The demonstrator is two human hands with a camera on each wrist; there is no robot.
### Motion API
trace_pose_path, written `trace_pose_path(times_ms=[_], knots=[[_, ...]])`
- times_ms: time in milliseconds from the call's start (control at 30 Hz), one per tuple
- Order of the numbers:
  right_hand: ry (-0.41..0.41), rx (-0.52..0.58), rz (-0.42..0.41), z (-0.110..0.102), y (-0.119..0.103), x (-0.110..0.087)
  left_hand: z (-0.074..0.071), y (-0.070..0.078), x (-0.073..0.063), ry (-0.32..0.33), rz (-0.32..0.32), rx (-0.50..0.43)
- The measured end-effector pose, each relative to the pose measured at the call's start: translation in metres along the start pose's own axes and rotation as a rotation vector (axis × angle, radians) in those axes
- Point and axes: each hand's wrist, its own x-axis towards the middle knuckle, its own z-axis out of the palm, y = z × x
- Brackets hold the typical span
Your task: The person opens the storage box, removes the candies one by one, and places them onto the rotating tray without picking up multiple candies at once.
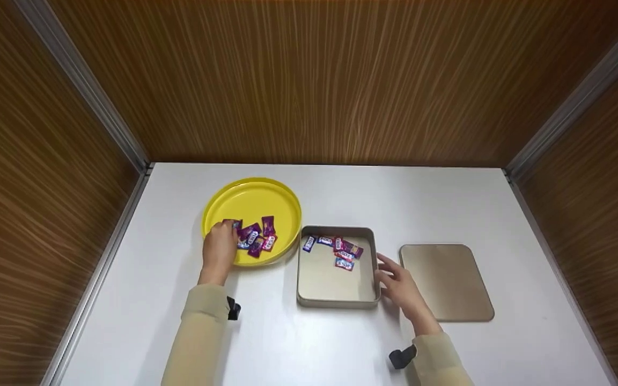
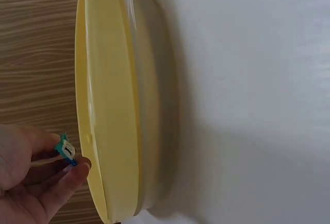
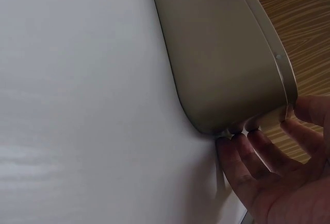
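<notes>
A small candy [image 2: 67, 149] in a green and blue wrapper is pinched between the thumb and fingers of my left hand [image 1: 220, 249]. That hand is over the left side of a yellow round tray [image 1: 255, 197], just beside its rim in the left wrist view. Several purple, red and blue wrapped candies [image 1: 255, 246] lie on the tray. My right hand [image 1: 403, 289] touches the right outer wall of an uncovered square metal tin [image 1: 336, 284] with its fingertips. Inside the tin, several wrapped candies [image 1: 344, 254] are gathered toward the back.
A flat metal lid [image 1: 448, 284] lies to the right of the tin, partly behind my right forearm. White tabletop [image 1: 266, 343] extends in front of the tray and tin. Wood-grain panels [image 1: 319, 80] enclose the table at the back and on both sides.
</notes>
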Motion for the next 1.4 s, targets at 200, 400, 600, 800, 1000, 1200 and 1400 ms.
trace_pose_path(times_ms=[200,400,600,800,1000,1200,1400], knots=[[-0.02,0.018,0.003,-0.001,0.0,0.001,0.003,-0.004,0.007,-0.05,-0.063,0.058],[-0.018,0.009,0.002,-0.001,-0.001,0.0,0.007,-0.007,0.012,-0.074,-0.071,0.101],[-0.015,0.022,-0.009,0.0,-0.001,-0.001,0.009,-0.008,0.012,-0.07,-0.049,0.126],[-0.011,0.016,-0.001,0.0,0.0,0.0,0.01,-0.01,0.013,-0.094,-0.066,0.138],[-0.018,-0.004,0.009,0.001,-0.001,-0.001,0.01,-0.01,0.012,-0.116,-0.086,0.144],[-0.006,-0.001,0.001,0.0,0.001,0.0,0.007,0.0,0.011,-0.127,-0.096,0.142],[-0.001,-0.005,0.001,0.0,0.001,0.001,0.006,0.019,0.006,-0.099,-0.022,0.172]])
